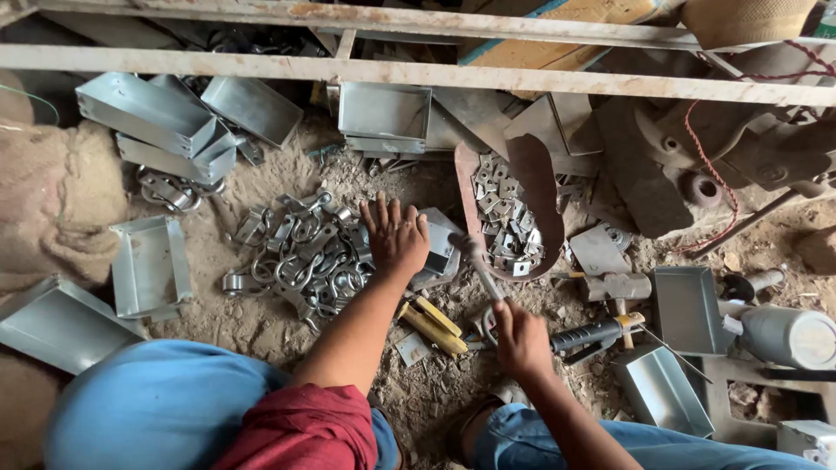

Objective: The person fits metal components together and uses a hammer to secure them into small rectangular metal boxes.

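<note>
Head view: the left hand [396,237] lies flat, fingers spread wide, pinning a metal box [438,248] to the dirt floor [261,322]. The right hand [521,338] grips a hammer [475,258], its head just beside those fingers. A glancing blow could likely strike them.

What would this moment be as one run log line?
left hand: flat on metal box | right hand: gripping hammer | beside: clamp pile
</note>
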